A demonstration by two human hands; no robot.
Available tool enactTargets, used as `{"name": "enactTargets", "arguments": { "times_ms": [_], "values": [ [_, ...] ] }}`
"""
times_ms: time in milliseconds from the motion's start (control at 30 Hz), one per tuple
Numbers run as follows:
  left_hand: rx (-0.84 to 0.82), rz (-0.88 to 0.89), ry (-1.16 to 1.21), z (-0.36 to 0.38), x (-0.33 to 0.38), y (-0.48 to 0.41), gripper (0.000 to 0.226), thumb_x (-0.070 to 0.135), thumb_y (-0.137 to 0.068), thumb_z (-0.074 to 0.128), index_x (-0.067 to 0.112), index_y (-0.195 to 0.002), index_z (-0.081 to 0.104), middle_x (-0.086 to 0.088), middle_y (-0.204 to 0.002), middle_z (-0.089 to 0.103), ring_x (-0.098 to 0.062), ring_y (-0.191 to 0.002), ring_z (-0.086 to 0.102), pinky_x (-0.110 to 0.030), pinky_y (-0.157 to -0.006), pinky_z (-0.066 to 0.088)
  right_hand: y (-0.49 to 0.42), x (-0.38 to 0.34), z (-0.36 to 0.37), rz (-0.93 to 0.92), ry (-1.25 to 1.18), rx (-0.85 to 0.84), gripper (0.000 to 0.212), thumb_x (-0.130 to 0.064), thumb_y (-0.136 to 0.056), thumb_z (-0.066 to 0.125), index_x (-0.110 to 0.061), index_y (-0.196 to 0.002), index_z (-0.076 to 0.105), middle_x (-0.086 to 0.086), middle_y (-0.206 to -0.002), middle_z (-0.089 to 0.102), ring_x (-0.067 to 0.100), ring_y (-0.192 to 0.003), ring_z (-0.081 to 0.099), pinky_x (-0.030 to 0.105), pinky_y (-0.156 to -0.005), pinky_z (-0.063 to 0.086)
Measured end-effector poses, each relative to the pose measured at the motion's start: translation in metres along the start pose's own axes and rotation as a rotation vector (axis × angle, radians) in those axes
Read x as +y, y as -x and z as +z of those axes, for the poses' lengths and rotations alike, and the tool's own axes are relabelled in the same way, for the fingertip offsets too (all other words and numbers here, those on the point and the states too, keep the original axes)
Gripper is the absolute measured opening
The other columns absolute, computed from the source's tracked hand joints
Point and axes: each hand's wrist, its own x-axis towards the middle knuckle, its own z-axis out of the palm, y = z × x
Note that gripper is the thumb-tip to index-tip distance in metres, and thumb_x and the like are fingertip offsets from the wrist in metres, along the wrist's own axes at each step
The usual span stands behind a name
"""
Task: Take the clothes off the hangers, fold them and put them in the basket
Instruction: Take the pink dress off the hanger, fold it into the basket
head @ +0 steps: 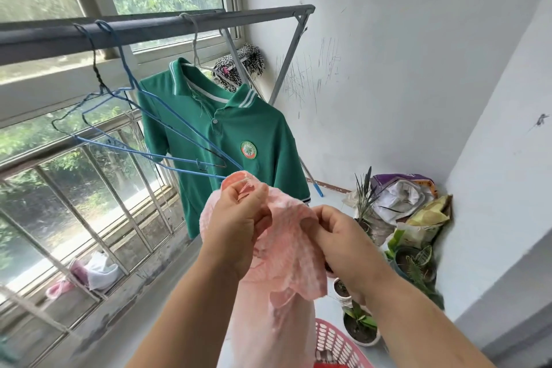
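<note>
As the cloth (289, 257) is soft and light (it flops), grab its edge. Left hand (236, 218) pinches it at ten o'clock, right hand (343, 245) at two.

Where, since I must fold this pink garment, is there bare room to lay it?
For the pink garment: bare floor between green polo shirt and potted plants; bare ledge below window bars. Crowded: around the bags.

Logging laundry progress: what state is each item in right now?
Pink textured garment: unfolded, bunched in both hands.
Left hand: grips the garment's top.
Right hand: pinches its edge.
Green polo shirt: on a hanger on the grey rail.
Two thin wire hangers: bare, on the rail.
Pink plastic basket: below, mostly out of frame.
</note>
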Motion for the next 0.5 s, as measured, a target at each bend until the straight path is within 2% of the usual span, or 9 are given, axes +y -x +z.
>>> {"name": "enactTargets", "arguments": {
  "times_ms": [100, 133, 200, 267, 333, 367, 433, 500],
  "values": [
    [-0.083, 0.024, -0.190, 0.000, 0.000, 0.008, 0.047, 0.040, -0.078, 0.071, 0.019, -0.116, 0.052, 0.008, -0.072, 0.060, -0.007, -0.063, 0.056, -0.025, -0.063, 0.049, -0.002, 0.001, 0.001, -0.002, -0.062, 0.027, 0.017, -0.023, -0.098, 0.056, -0.010, -0.098, 0.068, 0.013, -0.094, 0.074, 0.019, -0.078, 0.067, 0.035, -0.070, 0.059],
    [-0.108, 0.029, -0.275, 0.001, -0.001, 0.011, 0.057, 0.043, -0.074, 0.073, 0.023, -0.123, 0.050, 0.010, -0.075, 0.067, -0.008, -0.070, 0.063, -0.029, -0.070, 0.052, -0.003, 0.001, 0.001, -0.002, -0.091, 0.039, 0.017, -0.022, -0.098, 0.057, -0.009, -0.098, 0.068, 0.015, -0.096, 0.074, 0.024, -0.083, 0.069, 0.041, -0.078, 0.059],
    [-0.123, 0.032, -0.352, 0.001, -0.005, 0.016, 0.073, 0.039, -0.072, 0.077, 0.030, -0.136, 0.042, 0.006, -0.091, 0.075, -0.015, -0.090, 0.071, -0.042, -0.085, 0.056, -0.003, 0.000, 0.001, 0.003, -0.133, 0.047, 0.017, -0.021, -0.097, 0.058, -0.008, -0.098, 0.069, 0.018, -0.097, 0.074, 0.029, -0.089, 0.070, 0.046, -0.085, 0.058],
    [-0.096, 0.059, -0.328, 0.000, -0.007, 0.016, 0.069, 0.024, -0.082, 0.077, 0.029, -0.141, 0.041, -0.005, -0.093, 0.074, -0.022, -0.089, 0.070, -0.046, -0.085, 0.055, -0.004, 0.001, -0.001, 0.011, -0.140, 0.043, 0.017, -0.021, -0.096, 0.058, -0.008, -0.098, 0.070, 0.017, -0.096, 0.074, 0.027, -0.089, 0.070, 0.044, -0.085, 0.058],
    [-0.042, 0.099, -0.275, -0.003, -0.006, 0.014, 0.061, 0.012, -0.087, 0.070, 0.029, -0.140, 0.043, -0.010, -0.090, 0.071, -0.021, -0.086, 0.067, -0.039, -0.083, 0.054, -0.005, 0.001, -0.005, 0.010, -0.118, 0.043, 0.016, -0.021, -0.095, 0.060, -0.009, -0.097, 0.071, 0.013, -0.095, 0.075, 0.023, -0.088, 0.071, 0.039, -0.083, 0.058],
    [-0.022, 0.113, -0.249, -0.004, -0.005, 0.013, 0.064, 0.010, -0.087, 0.069, 0.027, -0.143, 0.042, -0.011, -0.095, 0.071, -0.021, -0.093, 0.067, -0.037, -0.090, 0.053, -0.005, 0.002, -0.008, 0.002, -0.101, 0.050, 0.015, -0.021, -0.094, 0.061, -0.010, -0.096, 0.071, 0.011, -0.093, 0.076, 0.022, -0.087, 0.071, 0.038, -0.083, 0.058],
    [-0.023, 0.132, -0.205, -0.005, -0.007, 0.012, 0.064, 0.008, -0.086, 0.068, 0.024, -0.143, 0.044, -0.012, -0.100, 0.073, -0.027, -0.117, 0.061, -0.044, -0.104, 0.047, -0.007, 0.002, -0.014, -0.024, -0.078, 0.101, 0.012, -0.019, -0.094, 0.062, -0.011, -0.095, 0.071, 0.008, -0.090, 0.076, 0.021, -0.085, 0.071, 0.037, -0.080, 0.058],
    [-0.038, 0.142, -0.178, -0.005, -0.008, 0.013, 0.058, 0.006, -0.087, 0.067, 0.023, -0.139, 0.049, -0.009, -0.093, 0.074, -0.030, -0.122, 0.058, -0.047, -0.107, 0.044, -0.008, 0.003, -0.020, -0.049, -0.047, 0.168, 0.015, -0.023, -0.094, 0.062, -0.010, -0.096, 0.068, 0.004, -0.083, 0.074, 0.014, -0.074, 0.068, 0.029, -0.071, 0.057]
  ]
}}
